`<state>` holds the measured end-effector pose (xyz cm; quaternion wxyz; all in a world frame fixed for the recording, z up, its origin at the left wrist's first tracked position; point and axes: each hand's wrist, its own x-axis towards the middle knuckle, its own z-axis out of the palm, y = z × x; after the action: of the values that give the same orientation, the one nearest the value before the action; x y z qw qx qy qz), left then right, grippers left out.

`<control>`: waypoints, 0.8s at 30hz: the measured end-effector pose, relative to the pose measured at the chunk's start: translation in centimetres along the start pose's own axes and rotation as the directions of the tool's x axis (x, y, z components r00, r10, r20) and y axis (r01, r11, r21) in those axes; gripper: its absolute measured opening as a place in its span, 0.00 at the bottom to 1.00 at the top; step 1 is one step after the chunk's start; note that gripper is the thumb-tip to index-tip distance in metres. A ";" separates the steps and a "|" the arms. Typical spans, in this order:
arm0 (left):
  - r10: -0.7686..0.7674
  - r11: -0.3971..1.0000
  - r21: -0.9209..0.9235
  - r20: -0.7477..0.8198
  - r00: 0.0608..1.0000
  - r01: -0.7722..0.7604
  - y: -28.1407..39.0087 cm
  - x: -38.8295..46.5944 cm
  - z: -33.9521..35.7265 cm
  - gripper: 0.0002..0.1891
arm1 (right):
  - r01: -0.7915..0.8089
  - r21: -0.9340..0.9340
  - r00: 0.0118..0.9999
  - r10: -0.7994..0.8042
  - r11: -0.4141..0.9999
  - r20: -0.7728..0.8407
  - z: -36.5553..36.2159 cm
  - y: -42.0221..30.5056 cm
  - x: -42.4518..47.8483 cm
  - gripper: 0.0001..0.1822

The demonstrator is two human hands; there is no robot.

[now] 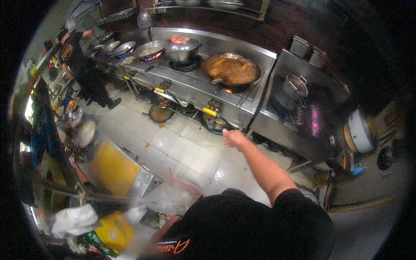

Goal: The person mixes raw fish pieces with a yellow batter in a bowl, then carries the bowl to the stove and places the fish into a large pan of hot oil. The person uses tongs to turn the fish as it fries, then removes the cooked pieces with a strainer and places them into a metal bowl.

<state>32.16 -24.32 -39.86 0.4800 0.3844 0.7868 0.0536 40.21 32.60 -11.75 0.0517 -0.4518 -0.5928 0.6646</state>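
My right hand [232, 139] is stretched out over the tiled floor with its fingers curled, and nothing shows in it. Just beyond it is the rim of a dark pan [214, 125] low under the stove. Of my left arm only a blurred part shows at the lower edge; the hand cannot be made out. On the steel stove ahead stand a large wok of brown liquid [239, 70] with pieces in it, a lidded metal pot [183, 53] with a red item on top, and a pan over a flame [150, 50].
A co-worker [81, 61] stands at the far left by more pans. A second pan [161, 113] lies low under the stove. To the left are a counter with a yellow board [115, 165] and bowls. A steel unit with a strainer [297, 85] stands right.
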 end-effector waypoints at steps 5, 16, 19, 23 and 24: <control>0.244 0.949 -0.129 -0.284 0.927 -0.289 8.3 10.8 -9.4 0.22 | -0.064 0.590 0.993 -0.005 0.805 0.114 -3.6 -9.4 11.5 0.42; -0.191 0.980 -0.114 -0.266 0.945 0.166 14.4 15.1 -26.7 0.24 | 0.042 0.846 0.998 0.009 0.531 -0.055 -5.6 -19.0 24.0 0.08; -0.353 0.936 -0.097 -0.247 0.902 0.340 13.4 16.1 -28.1 0.25 | -0.061 0.844 0.997 -0.008 0.533 0.078 -9.8 -17.7 19.8 0.09; -0.311 0.946 0.081 -0.057 0.949 0.315 19.6 16.0 -32.7 0.26 | -0.024 0.627 0.995 0.079 0.779 -0.060 -12.2 -18.9 17.3 0.09; -0.241 0.955 0.178 -0.002 0.971 0.237 14.2 18.4 -29.2 0.27 | -0.045 0.573 0.996 0.083 0.818 -0.040 -12.7 -18.9 17.6 0.10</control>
<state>12.28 5.99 -31.01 0.4544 0.3280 0.8244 -0.0788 29.48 58.20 -4.09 0.1808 -0.4558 -0.3492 0.7985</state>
